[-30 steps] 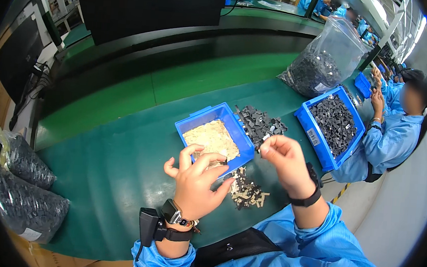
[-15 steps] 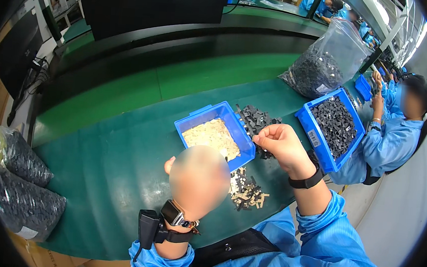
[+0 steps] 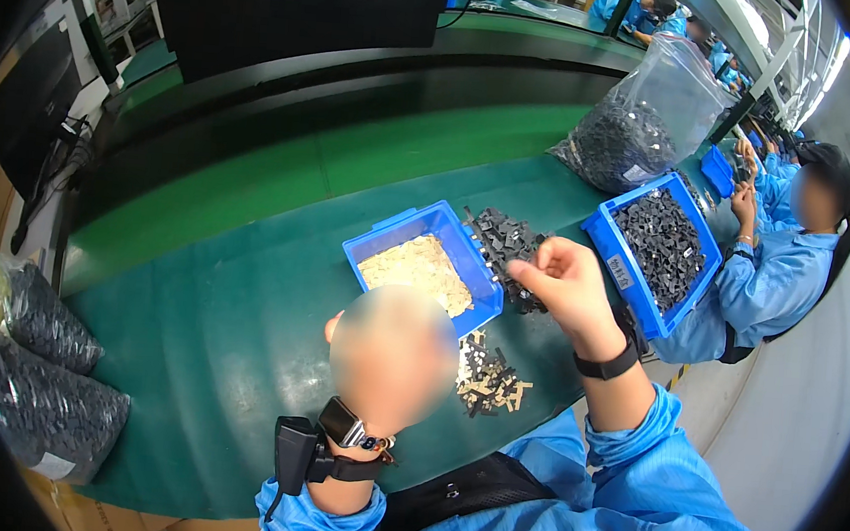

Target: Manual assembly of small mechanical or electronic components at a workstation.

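My right hand (image 3: 571, 287) hovers above a pile of small black plastic parts (image 3: 507, 240), thumb and forefinger pinched. Whatever lies between those fingertips, if anything, is too small to make out. At the near side of a blue bin (image 3: 484, 313) holding small cream-coloured pieces (image 3: 418, 270) is my left hand (image 3: 393, 358). A blur covers most of it, so its fingers and anything in them are hidden; only one fingertip shows at its left edge. Just right of the left hand, a mixed heap of black and cream parts (image 3: 492, 376) lies on the green table mat (image 3: 209, 348).
Right of my right hand stands a blue bin (image 3: 632, 300) full of black parts, with a large clear bag (image 3: 635, 132) of black parts behind it. Two filled bags (image 3: 50, 401) sit at the left edge. A co-worker (image 3: 785, 264) sits at the right.
My right hand has risen slightly over the black pile, its fingers a little more curled. My left hand stays in about the same place.
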`<action>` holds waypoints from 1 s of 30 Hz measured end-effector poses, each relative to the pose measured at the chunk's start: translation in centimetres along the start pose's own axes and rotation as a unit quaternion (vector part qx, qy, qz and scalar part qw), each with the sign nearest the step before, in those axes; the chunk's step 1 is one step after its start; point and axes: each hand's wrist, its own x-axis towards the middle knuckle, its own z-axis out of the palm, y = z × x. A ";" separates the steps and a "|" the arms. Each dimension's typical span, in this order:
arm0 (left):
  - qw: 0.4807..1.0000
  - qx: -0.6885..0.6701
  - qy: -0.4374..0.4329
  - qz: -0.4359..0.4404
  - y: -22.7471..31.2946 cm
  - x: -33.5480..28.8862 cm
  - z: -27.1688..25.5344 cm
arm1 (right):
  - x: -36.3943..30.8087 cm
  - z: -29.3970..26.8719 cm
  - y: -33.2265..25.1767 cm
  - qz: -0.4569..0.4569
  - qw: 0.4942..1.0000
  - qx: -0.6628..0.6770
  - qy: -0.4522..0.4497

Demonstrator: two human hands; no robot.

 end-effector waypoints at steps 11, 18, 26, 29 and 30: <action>1.000 0.008 0.022 0.000 0.0 0.1 0.3 | -3.6 5.5 -3.4 -0.320 0.769 -0.549 -0.072; 0.998 0.020 0.043 -0.032 0.0 0.0 0.5 | -3.5 5.2 -3.3 -0.283 0.721 -0.605 -0.186; 0.999 0.015 0.044 -0.024 -0.2 0.1 0.4 | -4.3 3.5 -4.1 -0.312 0.800 -0.487 -0.158; 0.999 0.014 0.039 -0.026 0.0 0.2 0.3 | -3.8 2.9 -3.8 -0.330 0.813 -0.458 -0.142; 0.999 0.019 0.033 -0.024 -0.1 0.1 0.3 | -3.7 2.9 -3.6 -0.331 0.813 -0.458 -0.141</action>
